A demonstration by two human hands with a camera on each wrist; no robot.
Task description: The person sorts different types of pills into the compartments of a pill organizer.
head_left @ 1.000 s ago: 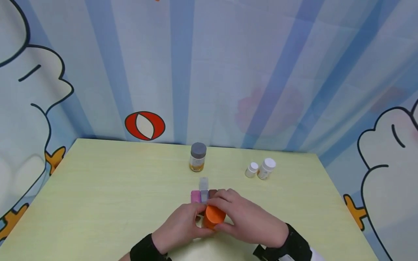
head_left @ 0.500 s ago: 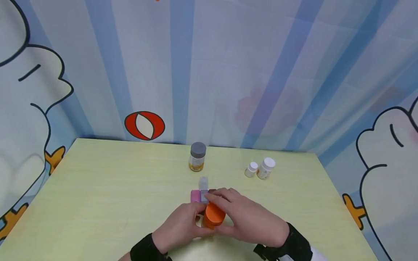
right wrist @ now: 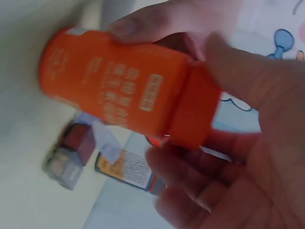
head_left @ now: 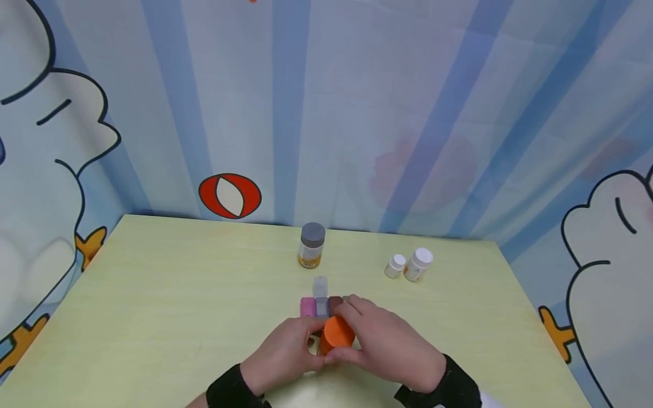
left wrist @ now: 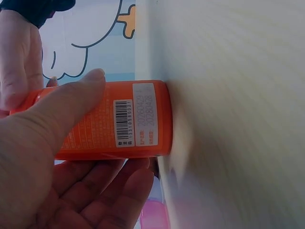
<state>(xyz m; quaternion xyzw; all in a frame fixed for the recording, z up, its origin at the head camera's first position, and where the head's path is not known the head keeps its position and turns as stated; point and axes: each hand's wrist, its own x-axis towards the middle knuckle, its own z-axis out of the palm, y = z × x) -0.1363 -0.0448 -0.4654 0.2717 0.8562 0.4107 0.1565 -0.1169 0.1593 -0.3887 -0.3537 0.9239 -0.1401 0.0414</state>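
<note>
An orange bottle (head_left: 338,334) stands on the table between both hands. My left hand (head_left: 288,345) grips its body; in the left wrist view the thumb lies along the printed side of the bottle (left wrist: 147,114), with the fingers behind. At the top, my right hand (head_left: 388,343) holds the orange cap (right wrist: 195,105) between thumb and fingers. The cap sits on the bottle. Just beyond the hands is a small pill organizer with pink (head_left: 308,306), lavender and brown compartments, partly hidden. Its lavender compartment's clear lid (head_left: 320,286) is raised.
A grey-capped bottle (head_left: 312,246) stands near the table's back edge. Two white-capped bottles, one small (head_left: 395,266) and one larger (head_left: 419,264), stand close together at the back right. A patterned blue curtain (head_left: 336,113) hangs behind the pale table (head_left: 204,283).
My right fingers have shifted round the cap, first leftward, then back to the right, with the thumb now further left. My left hand keeps its grip on the bottle. The head view has moved slightly.
</note>
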